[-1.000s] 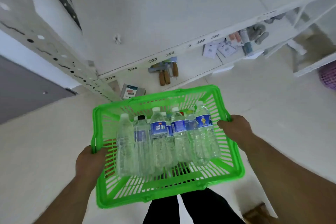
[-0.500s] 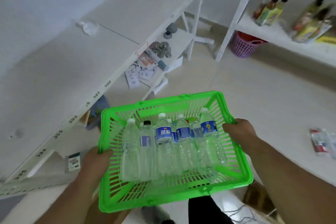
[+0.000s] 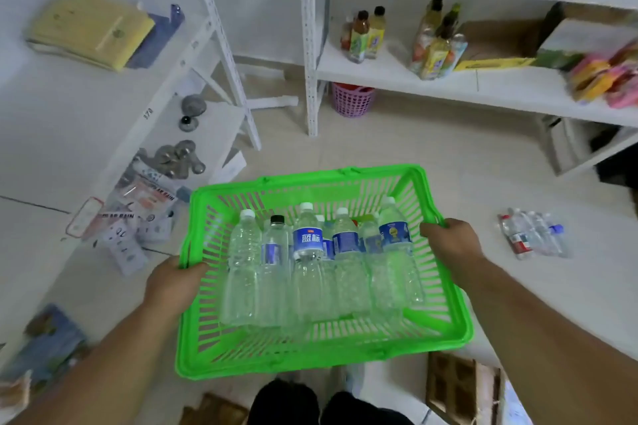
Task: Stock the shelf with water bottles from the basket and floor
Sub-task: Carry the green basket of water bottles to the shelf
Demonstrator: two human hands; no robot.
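Observation:
I carry a bright green plastic basket (image 3: 445, 328) in front of me, above the floor. My left hand (image 3: 172, 281) grips its left rim and my right hand (image 3: 450, 243) grips its right rim. Several clear water bottles (image 3: 307, 262) lie side by side inside it, most with blue labels and white caps, one with a black cap. More water bottles (image 3: 533, 233) lie on the pale floor to the right. Ahead on the right stands a white shelf (image 3: 390, 74) with room on its board.
Juice bottles (image 3: 362, 33) and a second bottle group (image 3: 436, 45) stand on the right shelf, with a cardboard box (image 3: 500, 34) and colourful packets (image 3: 604, 76). A pink basket (image 3: 352, 98) sits beneath. The left shelf unit (image 3: 221, 28) holds packets and metal parts. Wooden crates (image 3: 462, 386) lie by my feet.
My view has swung to the right, away from the left shelf toward the right shelf and the floor bottles. Both hands keep the same grip on the basket.

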